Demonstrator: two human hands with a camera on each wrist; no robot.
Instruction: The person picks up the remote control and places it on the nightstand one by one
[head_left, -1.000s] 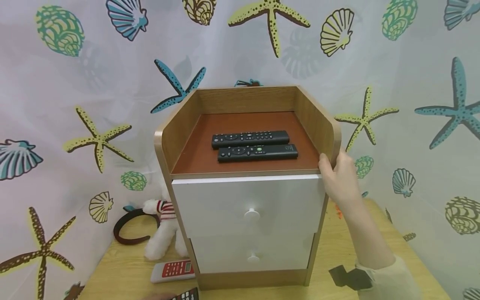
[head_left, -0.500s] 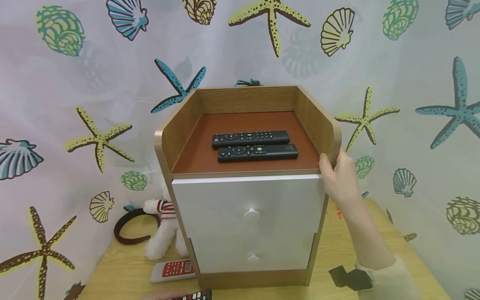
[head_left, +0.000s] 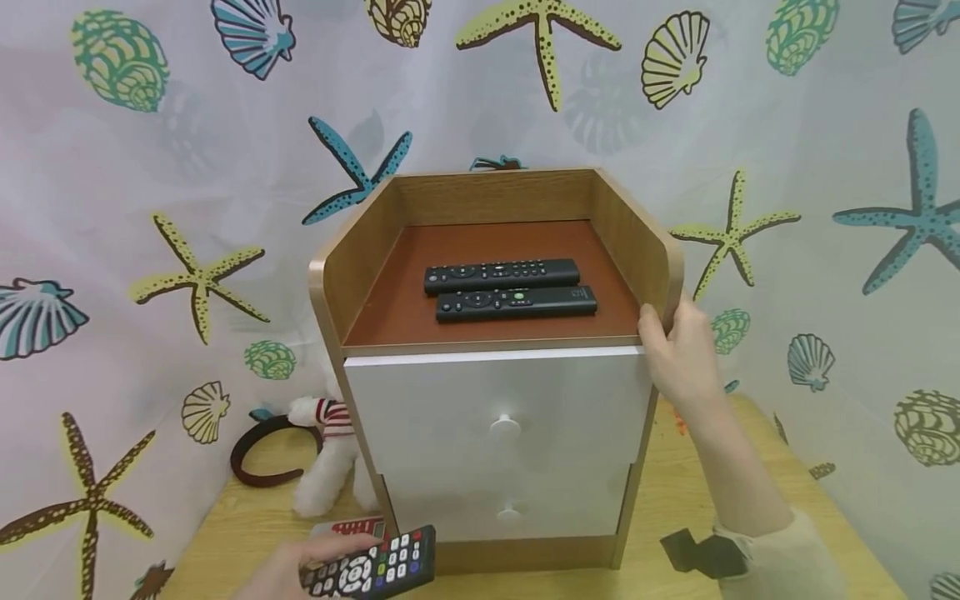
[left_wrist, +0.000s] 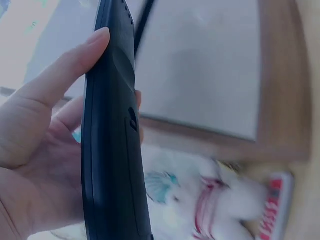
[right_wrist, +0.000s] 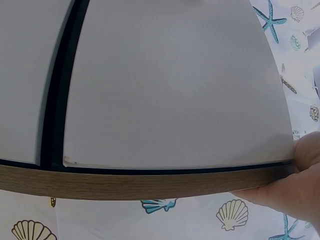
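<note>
My left hand (head_left: 288, 568) grips a black remote control (head_left: 375, 567) with coloured and white buttons, low in the head view, in front of the cabinet's left foot. In the left wrist view the thumb lies along the edge of the remote control (left_wrist: 112, 125), whose back faces that camera. My right hand (head_left: 682, 354) holds the right side panel of a small wooden cabinet (head_left: 510, 554), thumb on the inner face by the top shelf. On that reddish-brown shelf lie two more black remote controls, one behind (head_left: 501, 275) and one in front (head_left: 516, 304), side by side.
Two white drawers with round knobs (head_left: 506, 427) front the cabinet. To its left on the wooden table (head_left: 202, 542) are a dark headband (head_left: 258, 479), a white plush toy (head_left: 330, 475) in a striped top and a red-and-white calculator (head_left: 356, 527). A patterned curtain (head_left: 480, 92) hangs behind.
My left hand has risen into the head view with the remote control, which now overlaps the calculator and the cabinet's base. The right hand stays on the side panel.
</note>
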